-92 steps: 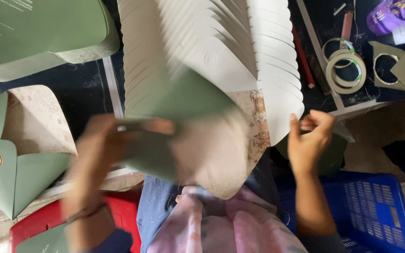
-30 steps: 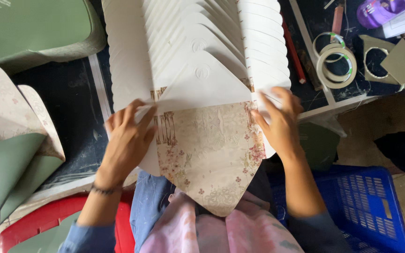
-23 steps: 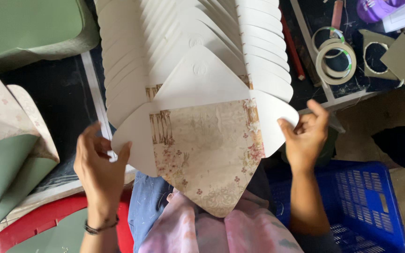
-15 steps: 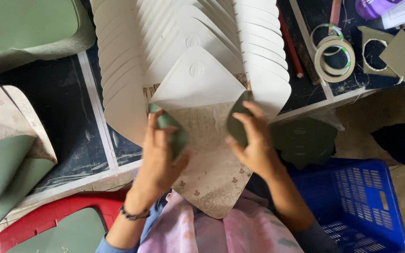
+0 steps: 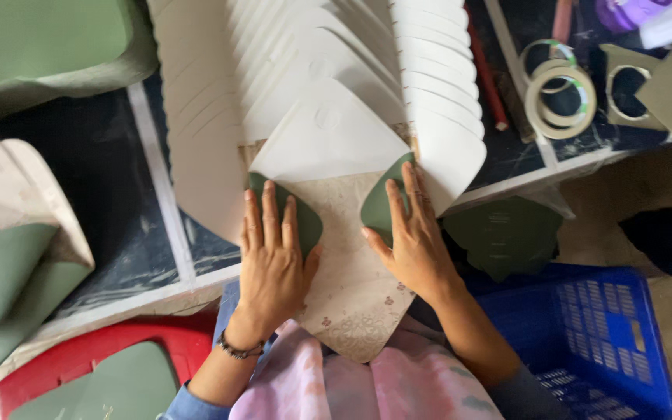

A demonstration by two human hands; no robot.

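An unfolded envelope blank (image 5: 348, 272) lies at the table's near edge, its patterned cream inside facing up and its lower point hanging over my lap. Both side flaps are folded inward and show green backs. My left hand (image 5: 274, 249) lies flat on the left green flap (image 5: 305, 222). My right hand (image 5: 410, 237) lies flat on the right green flap (image 5: 379, 206). Neither hand grips anything. The blank's white top flap (image 5: 328, 136) points away from me, onto a fanned stack of white blanks (image 5: 274, 70).
Green folded envelopes (image 5: 1, 280) lie at left, and a larger green pile (image 5: 40, 47) sits at top left. Tape rolls (image 5: 558, 93) and a red pencil (image 5: 485, 70) lie at right. A blue crate (image 5: 585, 342) and a red tray (image 5: 103, 365) stand below the table edge.
The side flaps were spread out white a second ago; both are now folded inward showing green. My hands have moved from the flap edges to lying flat on them.
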